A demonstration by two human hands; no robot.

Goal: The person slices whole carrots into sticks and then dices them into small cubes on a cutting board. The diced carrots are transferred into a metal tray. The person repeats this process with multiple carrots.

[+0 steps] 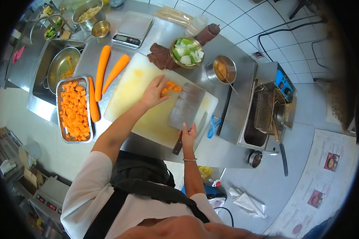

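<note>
My right hand (188, 136) grips the dark handle of a broad-bladed cleaver (188, 105), whose blade lies low over the right part of a white plastic cutting board (131, 78). Beside the blade's far left corner, my left hand (154, 92) rests with spread fingers around cut carrot pieces (171, 87). Left of the board stands a steel tray (91, 119) filled with diced carrot (74, 112). Long peeled carrots (103, 71) lie between tray and board. A paring-size knife blade or similar shape at the board's right edge is too unclear to name.
Past the board are a digital scale (133, 29), a bowl of cut leek or onion (187, 52), dark brown slabs (161, 57) and a steel pot with a spoon (221, 70). A deep fryer (254, 119) stands right, a sink (43, 74) left. A blue peeler (214, 127) lies near.
</note>
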